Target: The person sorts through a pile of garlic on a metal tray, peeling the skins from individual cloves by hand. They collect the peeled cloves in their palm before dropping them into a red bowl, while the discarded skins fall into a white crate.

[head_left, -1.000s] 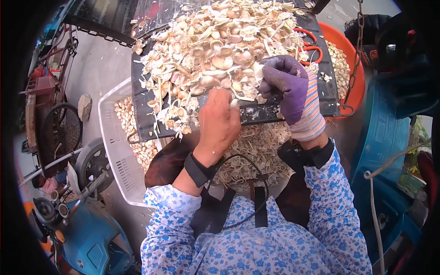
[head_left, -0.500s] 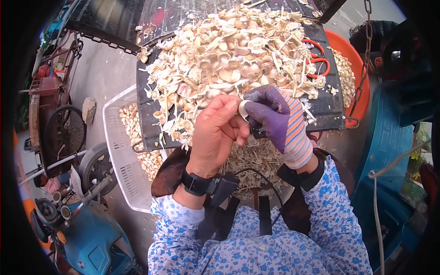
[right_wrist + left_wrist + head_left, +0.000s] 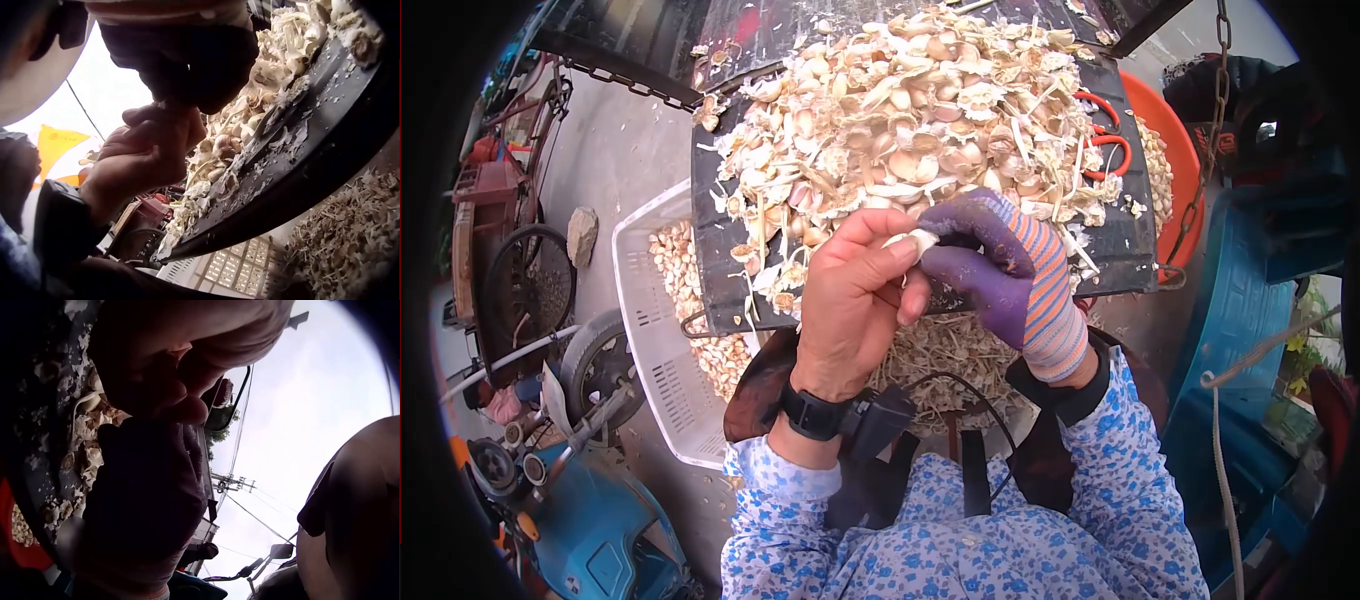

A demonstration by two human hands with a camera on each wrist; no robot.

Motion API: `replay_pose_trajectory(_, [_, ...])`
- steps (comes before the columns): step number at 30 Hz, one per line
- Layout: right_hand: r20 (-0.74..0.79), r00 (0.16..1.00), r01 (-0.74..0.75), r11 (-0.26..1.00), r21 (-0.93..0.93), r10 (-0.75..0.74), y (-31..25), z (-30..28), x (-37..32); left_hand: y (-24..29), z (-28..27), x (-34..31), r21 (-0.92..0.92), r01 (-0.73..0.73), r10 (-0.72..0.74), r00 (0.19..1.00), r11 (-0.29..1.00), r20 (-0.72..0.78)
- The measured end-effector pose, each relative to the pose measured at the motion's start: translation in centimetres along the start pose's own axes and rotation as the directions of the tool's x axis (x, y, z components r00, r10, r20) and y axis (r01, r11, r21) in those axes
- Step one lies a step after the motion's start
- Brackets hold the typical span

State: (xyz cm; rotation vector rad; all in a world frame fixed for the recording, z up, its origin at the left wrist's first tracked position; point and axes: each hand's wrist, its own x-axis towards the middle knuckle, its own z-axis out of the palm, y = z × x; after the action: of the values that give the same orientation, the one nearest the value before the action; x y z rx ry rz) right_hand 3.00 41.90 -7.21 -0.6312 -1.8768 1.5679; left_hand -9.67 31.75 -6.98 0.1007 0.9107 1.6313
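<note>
A pale garlic clove (image 3: 923, 239) sits between the two hands, close above the near edge of a dark ridged board. My bare left hand (image 3: 845, 295) pinches the clove between thumb and forefinger, its other fingers curled beneath. From the other side my right hand (image 3: 1000, 275), in a purple-coated glove with a striped cuff, pinches at the clove with bent fingers and thumb. In the left wrist view the gloved fingers (image 3: 156, 481) are dark and meet the bare fingertips. Just beyond the hands rises a heap of garlic cloves and loose skins (image 3: 900, 120).
Red-handled scissors (image 3: 1112, 150) lie at the heap's right side. An orange basin (image 3: 1185, 165) of cloves stands right of the board (image 3: 1130, 240), a white crate (image 3: 655, 375) of cloves to the left. Skins (image 3: 945, 370) lie below. A chain (image 3: 1215, 110) hangs at the right.
The left hand has come up from the heap's near edge and turned palm-inward. The gloved hand has come down and left from the heap to meet it at a clove.
</note>
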Motion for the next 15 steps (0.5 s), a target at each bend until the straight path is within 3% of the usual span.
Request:
replay_pose_trajectory(5, [-0.038,0.999,0.009,0.995,0.098,-0.005,0.1,0.1,0.3,-0.2,1.1,-0.6,0.077,-0.084,0.087,0.996,0.994,-0.032])
replay_pose_trajectory(8, [-0.048,0.981,-0.174,0.956,0.236,0.190,-1.1,0.5,0.3,-0.1,0.9,-0.7,0.121,-0.088,0.092,0.996,0.989,-0.022])
replay_pose_trajectory(11, [-0.089,0.898,-0.332,0.795,0.507,0.431,-1.4,1.4,0.4,-0.6,1.1,-0.7,0.171,-0.141,0.151,0.987,0.975,-0.047])
replay_pose_trajectory(15, [0.015,0.867,-0.412,0.699,0.584,0.498,-1.4,1.1,0.7,-0.3,1.4,-0.9,0.109,-0.115,0.118,0.993,0.987,-0.026])
